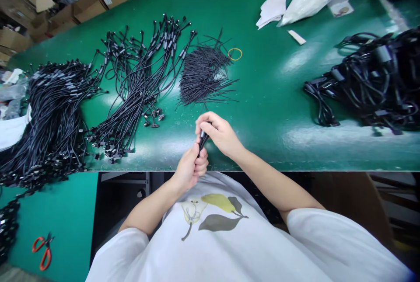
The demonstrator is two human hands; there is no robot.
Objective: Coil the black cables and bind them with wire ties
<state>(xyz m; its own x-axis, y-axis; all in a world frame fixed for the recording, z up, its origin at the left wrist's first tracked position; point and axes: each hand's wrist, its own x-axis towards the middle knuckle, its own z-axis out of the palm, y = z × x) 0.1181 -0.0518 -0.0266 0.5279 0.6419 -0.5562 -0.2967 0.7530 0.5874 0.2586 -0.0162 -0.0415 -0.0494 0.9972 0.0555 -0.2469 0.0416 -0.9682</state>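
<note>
Currently | left hand (190, 167) curled tight round black cable (203, 137) | right hand (220, 134) pinching its upper end | thin wires (200, 76) heaped beyond | loose cables (129, 109) leftward, green table (269, 98)

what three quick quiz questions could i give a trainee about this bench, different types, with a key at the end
1. Multiple choice: where does the yellow band lie, seen by the person, relative to the pile of thin black strips?
A) to its left
B) to its right
C) underneath it

2. True or false: the left hand is on the held black cable nearer the person's shirt than the right hand is.

3. Fill in: the tool at the picture's lower left has ____ handles.

Key: 1. B; 2. true; 3. orange-red
</note>
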